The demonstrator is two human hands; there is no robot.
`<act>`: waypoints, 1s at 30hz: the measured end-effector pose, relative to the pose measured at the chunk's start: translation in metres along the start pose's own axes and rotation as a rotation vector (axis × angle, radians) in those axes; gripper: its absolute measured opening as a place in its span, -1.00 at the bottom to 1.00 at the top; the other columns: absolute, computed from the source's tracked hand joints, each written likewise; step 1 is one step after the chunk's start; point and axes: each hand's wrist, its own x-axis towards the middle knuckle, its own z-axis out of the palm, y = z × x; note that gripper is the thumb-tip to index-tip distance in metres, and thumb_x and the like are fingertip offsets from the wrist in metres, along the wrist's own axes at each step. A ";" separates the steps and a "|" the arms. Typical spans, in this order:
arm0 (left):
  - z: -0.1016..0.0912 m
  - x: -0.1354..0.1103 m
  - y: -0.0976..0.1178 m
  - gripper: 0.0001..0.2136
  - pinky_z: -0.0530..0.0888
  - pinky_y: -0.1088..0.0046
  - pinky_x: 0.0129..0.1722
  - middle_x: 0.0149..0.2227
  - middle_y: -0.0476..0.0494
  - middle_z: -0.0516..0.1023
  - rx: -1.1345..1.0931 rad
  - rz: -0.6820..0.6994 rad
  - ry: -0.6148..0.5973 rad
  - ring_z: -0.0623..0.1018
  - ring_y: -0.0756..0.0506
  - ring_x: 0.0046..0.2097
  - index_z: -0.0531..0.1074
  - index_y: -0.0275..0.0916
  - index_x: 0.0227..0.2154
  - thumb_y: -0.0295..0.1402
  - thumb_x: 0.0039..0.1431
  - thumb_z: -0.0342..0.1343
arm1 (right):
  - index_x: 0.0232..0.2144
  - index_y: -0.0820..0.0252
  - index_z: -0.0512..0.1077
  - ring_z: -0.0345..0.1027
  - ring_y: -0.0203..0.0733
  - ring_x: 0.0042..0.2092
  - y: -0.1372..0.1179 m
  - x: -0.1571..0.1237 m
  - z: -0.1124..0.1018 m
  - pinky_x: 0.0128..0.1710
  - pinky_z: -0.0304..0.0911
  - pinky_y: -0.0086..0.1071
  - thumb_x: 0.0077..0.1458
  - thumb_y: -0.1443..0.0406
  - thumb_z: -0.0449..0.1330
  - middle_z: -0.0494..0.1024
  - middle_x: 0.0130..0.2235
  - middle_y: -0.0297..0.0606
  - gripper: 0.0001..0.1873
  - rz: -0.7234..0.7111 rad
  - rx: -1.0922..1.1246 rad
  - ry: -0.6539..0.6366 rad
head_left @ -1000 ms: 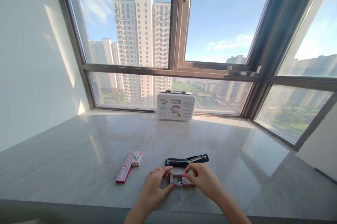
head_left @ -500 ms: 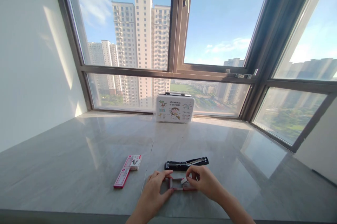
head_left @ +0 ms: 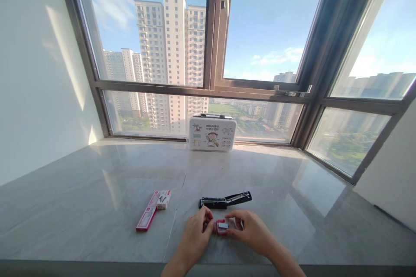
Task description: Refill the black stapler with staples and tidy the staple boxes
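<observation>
The box [head_left: 219, 221], small and reddish pink, is at the lower centre of the frame, between the two hands. A pale silvery piece [head_left: 223, 226] shows at it (whether inside or on top, I cannot tell). The right hand [head_left: 251, 228] has its thumb and index finger clamped on the box's near and far sides. The left hand [head_left: 196, 228] is at the box's left end, its fingers curled and thumb near the index fingertip; whether they grip it, I cannot tell.

Just beyond the hands lies a black stapler [head_left: 212, 203], opened, its raised part slanting up to the right. Toward the lower left of the frame are pink boxes [head_left: 146, 219], seemingly two in a line, with a white box [head_left: 163, 199] beside the upper one. All rest on the grey surface [head_left: 113, 216]. At the frame's centre a white case [head_left: 201, 140] stands upright before the window [head_left: 156, 87].
</observation>
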 end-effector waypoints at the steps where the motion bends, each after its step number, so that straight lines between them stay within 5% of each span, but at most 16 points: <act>1: -0.003 0.003 -0.004 -0.85 0.35 0.43 -0.22 -0.32 -0.02 0.56 -0.011 -0.011 0.022 0.54 -0.07 -0.28 0.40 -0.14 -0.20 -0.29 0.33 -0.06 | -0.09 0.02 0.61 0.38 -0.17 -0.40 -0.004 0.001 0.000 -0.37 0.12 -0.41 0.00 -0.01 0.36 0.55 -0.45 -0.37 -0.55 -0.008 -0.032 0.006; 5: -0.020 0.022 -0.025 -0.71 0.31 0.41 -0.20 -0.34 0.00 0.50 0.080 -0.038 0.157 0.51 -0.10 -0.27 0.40 -0.18 -0.02 -0.21 0.25 0.07 | -0.24 -0.03 0.65 0.40 -0.20 -0.39 -0.013 0.012 0.005 -0.35 0.10 -0.41 0.07 0.07 0.32 0.57 -0.45 -0.37 -0.76 -0.040 -0.110 -0.015; 16: -0.022 0.046 -0.042 -0.77 0.16 0.37 -0.23 -0.34 0.02 0.54 0.160 -0.044 0.057 0.47 -0.15 -0.21 0.53 -0.02 -0.15 -0.12 0.15 0.21 | -0.16 -0.02 0.61 0.44 -0.19 -0.33 -0.026 0.093 0.025 -0.32 0.08 -0.41 0.22 0.14 0.20 0.59 -0.40 -0.36 -0.77 -0.178 -0.148 0.033; 30: -0.022 0.044 -0.048 -0.74 0.15 0.34 -0.24 -0.36 -0.03 0.53 0.119 -0.032 0.076 0.46 -0.18 -0.23 0.54 -0.07 -0.18 -0.07 0.16 0.19 | -0.17 -0.02 0.62 0.44 -0.18 -0.40 -0.024 0.096 0.040 -0.38 0.11 -0.42 0.22 0.13 0.21 0.58 -0.47 -0.37 -0.78 -0.164 -0.089 0.017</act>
